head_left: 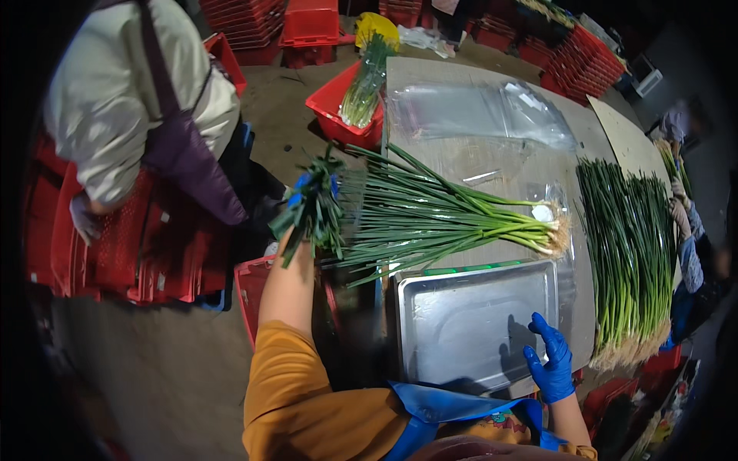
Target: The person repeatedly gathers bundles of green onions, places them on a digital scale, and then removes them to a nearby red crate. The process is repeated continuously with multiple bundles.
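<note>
My left hand [302, 189], in a blue glove, is raised at the centre left, closed on a clump of dark green onion tops [321, 229] that partly hide it. My blue-gloved right hand [552, 361] has its fingers apart and empty over the right side of a steel tray [444, 315]. Above the tray a bunch of green onions [453, 223] lies flat, roots to the right, with a white label or band near them. Clear plastic bags [453, 107] lie at the back of the table.
Loose green onions [623, 253] cover the table's right side, near a co-worker's gloved hands [680, 211]. Another co-worker [134, 100] stands at left beside stacked red crates [123, 253]. A red crate [327, 100] holds bagged onions [361, 96]. More red crates [576, 65] stand behind.
</note>
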`<action>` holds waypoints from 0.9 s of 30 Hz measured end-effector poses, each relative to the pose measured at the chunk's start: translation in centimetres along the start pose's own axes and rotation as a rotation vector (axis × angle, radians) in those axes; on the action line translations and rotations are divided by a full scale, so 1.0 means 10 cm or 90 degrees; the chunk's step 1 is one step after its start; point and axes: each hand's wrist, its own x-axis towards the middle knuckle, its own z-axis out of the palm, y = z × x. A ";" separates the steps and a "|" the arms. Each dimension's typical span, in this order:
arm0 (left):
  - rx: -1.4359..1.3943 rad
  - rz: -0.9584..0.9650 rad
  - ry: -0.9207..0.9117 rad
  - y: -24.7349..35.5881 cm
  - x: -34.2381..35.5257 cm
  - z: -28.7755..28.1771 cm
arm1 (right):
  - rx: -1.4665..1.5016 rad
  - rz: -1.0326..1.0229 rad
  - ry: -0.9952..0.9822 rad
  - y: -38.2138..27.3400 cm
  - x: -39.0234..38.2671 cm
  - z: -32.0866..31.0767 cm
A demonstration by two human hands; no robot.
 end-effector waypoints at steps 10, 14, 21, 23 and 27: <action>-0.188 0.013 0.034 1.68 1.54 1.18 | -0.024 0.021 0.022 -0.10 -0.08 -0.07; 0.079 0.076 0.190 1.35 0.98 1.02 | 0.023 0.011 0.062 -0.02 -0.18 -0.08; 0.083 -0.234 0.208 0.43 -1.64 -0.11 | 0.067 -0.060 0.080 0.25 -0.36 -0.17; 0.092 -0.290 0.291 0.36 -2.40 -0.15 | 0.078 -0.094 0.089 0.37 -0.38 -0.25; 0.074 -0.235 0.462 0.23 -3.86 -0.68 | 0.108 -0.108 0.109 0.92 -0.47 -0.33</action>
